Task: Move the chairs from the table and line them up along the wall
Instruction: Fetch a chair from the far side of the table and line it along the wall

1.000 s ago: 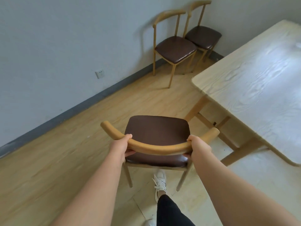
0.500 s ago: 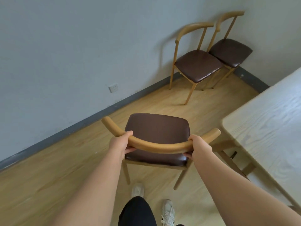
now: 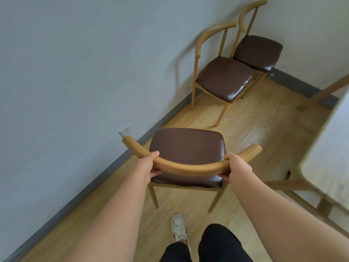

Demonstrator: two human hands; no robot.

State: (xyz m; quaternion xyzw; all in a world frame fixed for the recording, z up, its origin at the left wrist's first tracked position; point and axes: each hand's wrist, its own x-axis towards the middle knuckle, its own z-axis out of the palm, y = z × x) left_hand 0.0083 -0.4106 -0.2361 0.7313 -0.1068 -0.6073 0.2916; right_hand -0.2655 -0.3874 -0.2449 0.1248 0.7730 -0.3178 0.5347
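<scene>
The chair (image 3: 187, 148) stands just in front of me, close to the wall (image 3: 75, 72), with its brown seat pointing away and its curved back rail in my grip. My left hand (image 3: 147, 167) holds the rail near its left end and my right hand (image 3: 238, 167) near its right end. The fingers (image 3: 157, 172) curl underneath, thumbs on top. Ahead, a second chair (image 3: 224, 78) and a third chair (image 3: 258, 52) sit just beside each other against the wall. The worktop (image 3: 332, 157) lies to my right, apart from the chair.

The table (image 3: 329, 148) runs off the right edge, blurred; the far chair (image 3: 258, 52) sits half hidden behind its neighbour (image 3: 222, 78).
</scene>
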